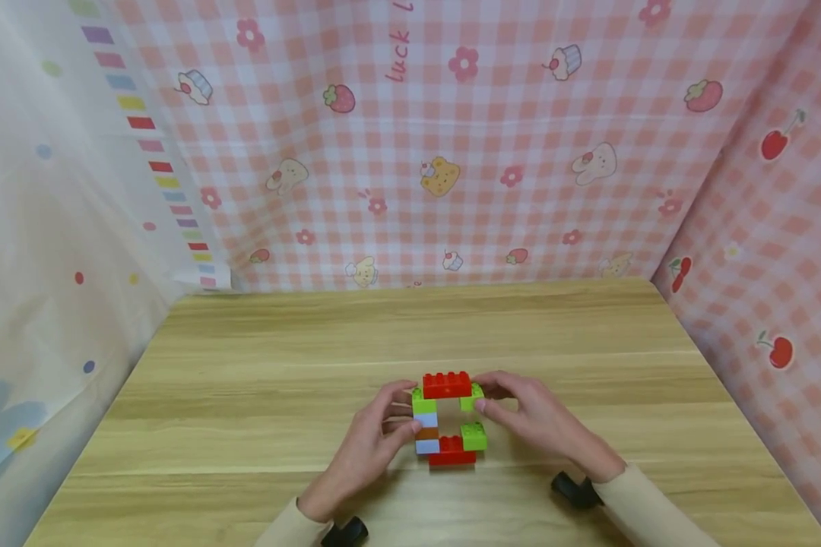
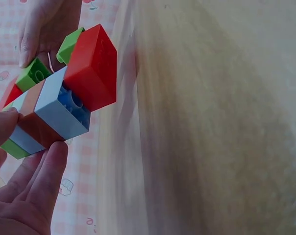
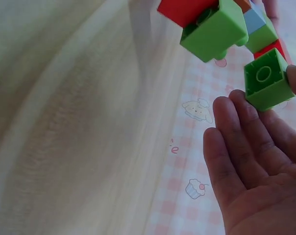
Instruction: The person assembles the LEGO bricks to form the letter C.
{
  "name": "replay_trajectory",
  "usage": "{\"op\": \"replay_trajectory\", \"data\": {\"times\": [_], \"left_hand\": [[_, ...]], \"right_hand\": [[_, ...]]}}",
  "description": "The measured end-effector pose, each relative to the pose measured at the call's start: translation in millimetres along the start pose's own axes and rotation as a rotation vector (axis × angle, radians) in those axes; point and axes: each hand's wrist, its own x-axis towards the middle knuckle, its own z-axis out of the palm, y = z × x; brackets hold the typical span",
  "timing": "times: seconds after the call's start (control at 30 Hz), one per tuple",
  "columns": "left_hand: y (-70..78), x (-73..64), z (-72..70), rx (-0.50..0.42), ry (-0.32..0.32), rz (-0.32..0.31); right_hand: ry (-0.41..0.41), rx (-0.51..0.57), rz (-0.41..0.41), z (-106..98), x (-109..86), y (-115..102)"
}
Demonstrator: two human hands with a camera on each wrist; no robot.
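A C-shaped build of toy bricks stands between both hands. Its left column stacks a green brick (image 1: 424, 405), a light blue brick (image 1: 426, 419), a brown brick (image 1: 427, 434) and another light blue brick (image 2: 64, 110). My left hand (image 1: 364, 441) grips that column between thumb and fingers. A long red brick (image 1: 447, 386) spans the top, and another red brick (image 2: 91, 68) forms the base. On the base's right end sits a green brick (image 3: 214, 32). My right hand (image 1: 537, 416) pinches the green brick (image 3: 268, 81) under the top red one; a gap separates the two right-side green bricks.
The wooden table (image 1: 246, 365) extends around the hands. A pink checked cloth (image 1: 397, 137) hangs behind it, with more cloth at both sides. Black wrist devices (image 1: 575, 490) are strapped below each hand.
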Motion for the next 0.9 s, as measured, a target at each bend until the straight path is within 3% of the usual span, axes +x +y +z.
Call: {"op": "replay_trajectory", "data": {"times": [0.13,0.63,0.9], "left_hand": [[-1.3,2.1,-2.0,0.003,0.004,-0.029],[-9.5,16.2,-12.3,0.095,0.022,-0.053],[-15.8,26.1,-17.8,0.127,0.012,-0.113]], "right_hand": [[-0.015,0.000,-0.006,-1,6.0,1],[-0.027,0.013,0.110,5,28.9,2],[-0.048,0.026,0.159,8,40.9,8]]}}
